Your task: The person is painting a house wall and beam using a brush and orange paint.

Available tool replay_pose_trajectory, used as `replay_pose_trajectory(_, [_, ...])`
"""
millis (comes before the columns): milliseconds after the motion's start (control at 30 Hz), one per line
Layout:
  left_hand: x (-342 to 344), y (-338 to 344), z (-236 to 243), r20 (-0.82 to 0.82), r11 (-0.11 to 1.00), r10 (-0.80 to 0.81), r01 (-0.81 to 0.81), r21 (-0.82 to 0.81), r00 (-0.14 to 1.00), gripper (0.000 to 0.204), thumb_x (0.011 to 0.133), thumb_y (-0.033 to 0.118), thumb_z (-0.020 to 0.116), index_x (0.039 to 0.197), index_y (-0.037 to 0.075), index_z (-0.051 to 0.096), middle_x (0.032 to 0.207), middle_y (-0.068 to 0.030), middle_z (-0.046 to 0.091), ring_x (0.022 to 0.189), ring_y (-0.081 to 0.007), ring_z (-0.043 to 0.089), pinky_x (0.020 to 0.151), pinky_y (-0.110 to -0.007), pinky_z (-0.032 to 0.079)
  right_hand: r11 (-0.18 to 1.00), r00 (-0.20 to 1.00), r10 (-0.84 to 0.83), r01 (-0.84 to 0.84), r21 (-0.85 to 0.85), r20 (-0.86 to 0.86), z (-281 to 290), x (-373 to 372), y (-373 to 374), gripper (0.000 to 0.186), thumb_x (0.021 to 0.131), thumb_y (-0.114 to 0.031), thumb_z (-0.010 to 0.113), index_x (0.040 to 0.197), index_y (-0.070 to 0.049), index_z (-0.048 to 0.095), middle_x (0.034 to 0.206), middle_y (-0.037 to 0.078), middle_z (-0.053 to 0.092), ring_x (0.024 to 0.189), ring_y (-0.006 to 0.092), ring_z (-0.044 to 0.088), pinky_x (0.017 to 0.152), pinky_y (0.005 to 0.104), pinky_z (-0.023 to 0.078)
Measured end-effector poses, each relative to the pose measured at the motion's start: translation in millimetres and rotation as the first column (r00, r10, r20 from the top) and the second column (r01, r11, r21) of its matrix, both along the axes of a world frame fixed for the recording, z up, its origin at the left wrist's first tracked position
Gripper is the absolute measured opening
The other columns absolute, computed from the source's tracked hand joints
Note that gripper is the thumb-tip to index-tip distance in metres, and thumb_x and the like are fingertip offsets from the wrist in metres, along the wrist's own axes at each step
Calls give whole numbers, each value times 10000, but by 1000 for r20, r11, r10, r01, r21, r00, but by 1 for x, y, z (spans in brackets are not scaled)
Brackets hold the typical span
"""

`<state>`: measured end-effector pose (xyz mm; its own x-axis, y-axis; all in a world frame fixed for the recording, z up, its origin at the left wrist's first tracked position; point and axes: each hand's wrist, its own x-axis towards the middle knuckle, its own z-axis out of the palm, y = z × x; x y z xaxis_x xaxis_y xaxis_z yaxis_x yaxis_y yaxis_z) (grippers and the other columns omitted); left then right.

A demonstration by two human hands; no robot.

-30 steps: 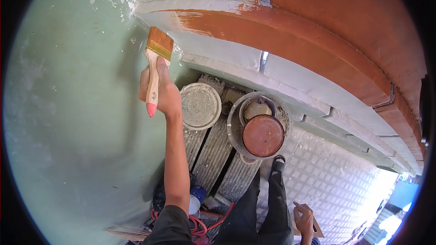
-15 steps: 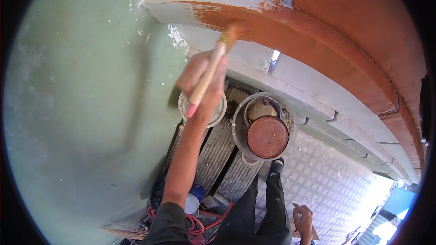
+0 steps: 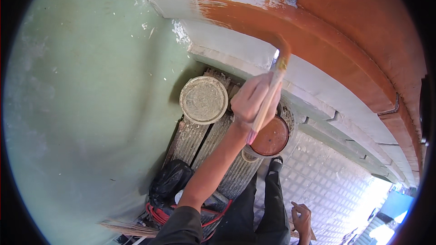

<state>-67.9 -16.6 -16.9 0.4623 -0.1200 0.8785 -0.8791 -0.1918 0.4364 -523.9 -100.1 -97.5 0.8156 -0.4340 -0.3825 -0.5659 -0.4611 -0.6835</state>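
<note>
The paintbrush point(image 3: 268, 97) runs slantwise across the left hand point(image 3: 254, 100): its pale wooden handle passes through the curled fingers point(image 3: 247, 93), the pink butt end sticks out below the palm, and the metal ferrule and bristles reach up past the fingertips. The bristles touch the lower edge of the orange-painted moulding band point(image 3: 290, 22), right where the orange gives way to an unpainted white ledge point(image 3: 227, 41). The left hand's fingers are wrapped tight around the handle. Just under the hand sits a bucket of orange paint point(image 3: 271, 137), partly hidden by the wrist, and beside it to the left stands a round pale bucket lid point(image 3: 204, 100), both resting on a slatted wooden platform point(image 3: 200, 143). Left of all this the pale green wall point(image 3: 81, 109) spreads wide and bare, giving the arm open room on that side; to the right the stepped white and orange mouldings crowd close to the brush. Far below lies a patterned metal floor point(image 3: 327, 186). The right hand point(image 3: 302, 218) hangs low by the dark trouser leg, fingers loosely curled, holding nothing that can be made out.
</note>
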Motion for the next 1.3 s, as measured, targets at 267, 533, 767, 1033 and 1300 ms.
replay_pose_trajectory(267, [75, 77, 19, -347, 965, 224, -258, -53, 911, 120, 884, -27, 703, 772, -16, 660, 661, -62, 603, 586, -137, 569, 502, -304, 436, 995, 996, -87, 88, 48, -24, -8, 6, 5, 87, 767, 9, 635, 806, 36, 708, 928, 191, 744, 800, 337, 692, 747, 415, 546])
replay_pose_trajectory(533, [17, 14, 8, -191, 988, 42, -69, -137, 981, 117, 828, -3, 757, 788, -23, 649, 716, -107, 639, 594, -190, 597, 536, -325, 470, 975, 994, 36, -11, -221, 107, -87, 73, -14, 213, 821, -9, 636, 1007, -1, 739, 896, 185, 694, 813, 346, 660, 735, 437, 517])
replay_pose_trajectory(767, [27, 45, 17, -166, 995, 88, -80, 58, 982, 43, 842, -17, 728, 841, -13, 684, 753, -126, 656, 647, -247, 641, 563, -344, 514, 935, 838, 69, 135, -329, 541, 20, 236, -28, 272, 820, 98, 584, 1041, 23, 725, 1000, 186, 690, 912, 341, 689, 842, 392, 537])
replay_pose_trajectory(1033, [30, 51, 22, -8, 916, 349, -339, 216, 937, 83, 875, 73, 727, 820, 34, 679, 704, -102, 628, 608, -241, 627, 533, -347, 496, 599, 469, 786, -414, -685, 403, 11, 388, -113, 561, 819, 12, 609, 1375, -54, 575, 1451, 189, 527, 1332, 368, 521, 1125, 454, 431])
replay_pose_trajectory(1300, [39, 52, 8, -228, 892, 440, -394, 223, 868, 49, 850, 28, 735, 855, -7, 702, 740, -109, 656, 624, -224, 622, 589, -317, 516, 389, 309, 919, -614, -687, 245, -12, 411, -132, 588, 858, -24, 627, 1433, -64, 514, 1531, 150, 453, 1422, 315, 433, 1189, 434, 367])
